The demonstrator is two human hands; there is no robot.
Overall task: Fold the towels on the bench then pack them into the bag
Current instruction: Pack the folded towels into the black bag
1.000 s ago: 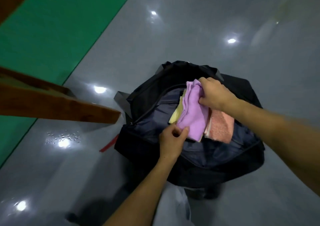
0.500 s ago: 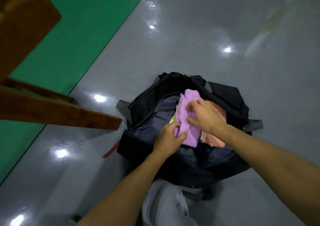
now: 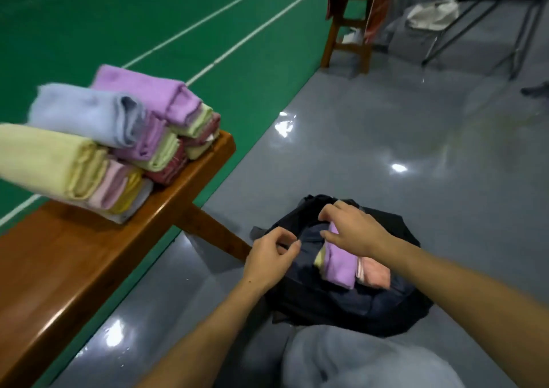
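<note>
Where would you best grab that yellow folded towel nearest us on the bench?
Probably at the folded end of the yellow towel, the end facing the bench's free end, coming from the floor side. The layers bunch there, so fingers above and thumb beneath would likely pinch all folds together and lift it off the stack without unfolding.

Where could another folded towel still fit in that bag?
Inside the bag, the dark lining left of the yellow towel and purple towel, under the left hand, looks free. The right side is crowded by the pink towel.
</note>
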